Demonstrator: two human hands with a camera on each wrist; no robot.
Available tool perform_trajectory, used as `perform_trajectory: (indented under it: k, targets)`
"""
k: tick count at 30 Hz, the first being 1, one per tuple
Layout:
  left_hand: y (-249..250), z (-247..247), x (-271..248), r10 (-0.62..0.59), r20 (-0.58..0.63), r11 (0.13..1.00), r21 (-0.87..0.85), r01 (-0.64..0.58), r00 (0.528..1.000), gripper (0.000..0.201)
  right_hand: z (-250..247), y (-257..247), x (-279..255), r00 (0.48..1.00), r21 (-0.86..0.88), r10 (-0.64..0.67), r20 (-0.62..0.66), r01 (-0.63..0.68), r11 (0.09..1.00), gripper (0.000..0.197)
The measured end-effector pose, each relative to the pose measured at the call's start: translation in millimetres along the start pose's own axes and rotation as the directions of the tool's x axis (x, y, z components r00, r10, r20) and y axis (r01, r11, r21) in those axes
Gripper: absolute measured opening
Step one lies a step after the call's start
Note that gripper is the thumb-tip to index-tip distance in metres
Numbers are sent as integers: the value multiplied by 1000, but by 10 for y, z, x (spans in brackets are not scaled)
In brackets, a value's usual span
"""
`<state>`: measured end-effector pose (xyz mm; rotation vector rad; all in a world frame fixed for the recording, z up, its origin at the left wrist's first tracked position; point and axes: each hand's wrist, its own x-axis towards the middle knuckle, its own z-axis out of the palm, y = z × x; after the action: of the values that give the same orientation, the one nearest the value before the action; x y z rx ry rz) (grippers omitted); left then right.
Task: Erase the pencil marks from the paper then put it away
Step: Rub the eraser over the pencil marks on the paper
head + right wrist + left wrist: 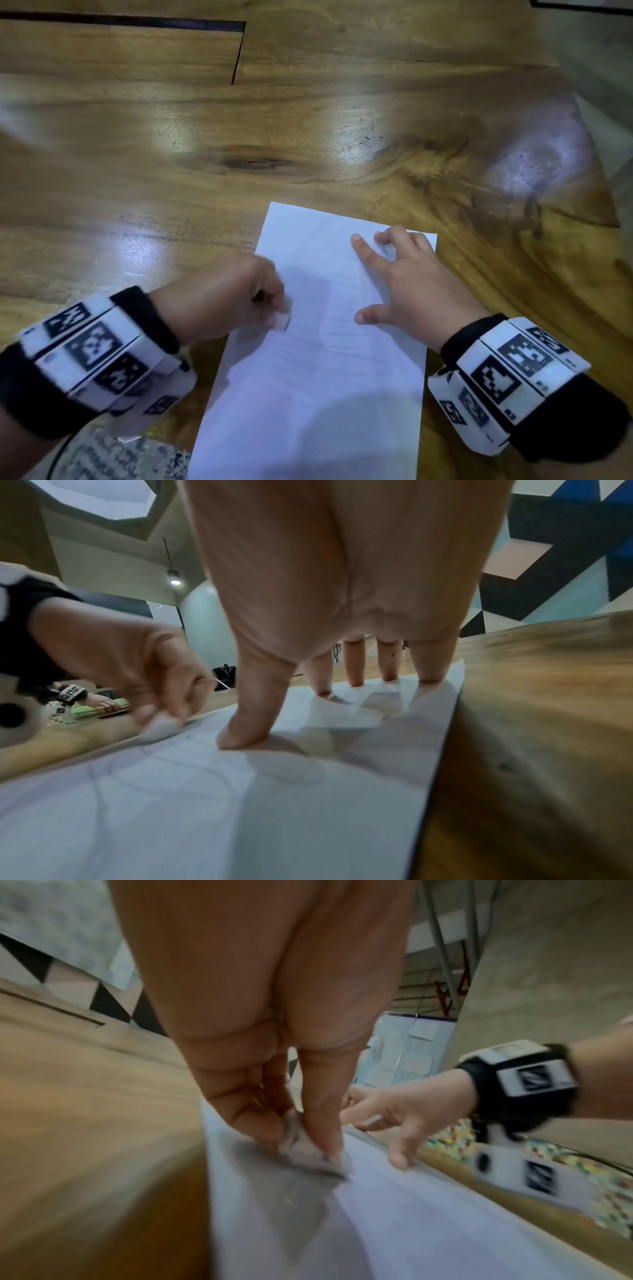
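A white sheet of paper lies flat on the wooden table, with faint pencil curves across its middle. My left hand pinches a small white eraser between thumb and fingers and holds it down on the sheet's left part; the eraser looks blurred. My right hand lies spread on the sheet's upper right, with its thumb and straight fingertips pressing the paper flat.
The table's right edge runs close past the sheet, with floor beyond it. A dark seam crosses the far tabletop. Patterned cloth shows at the bottom left. Another person's hand works far off.
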<state>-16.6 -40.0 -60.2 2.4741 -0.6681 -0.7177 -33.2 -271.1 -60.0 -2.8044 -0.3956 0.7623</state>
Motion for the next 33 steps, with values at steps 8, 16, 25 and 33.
perform_trajectory:
  k: [8,16,25,33]
  targets:
    - [259,58,466,96,-191,993,82,-81,977,17,1,3,8,1000,0,8,7,-8,1000,100]
    - [300,-4,556,102,-199,994,60,-92,975,13,-17,-3,6,1000,-8,9,15,-9,1000,99]
    - [197,88,252,101,34,995,24,-102,994,3,12,8,5,1000,7,7,-10,-7,1000,100]
    - [321,80,559,187,-138,980,99,-175,973,19,16,16,11,1000,8,2,-27,-2,1000,101]
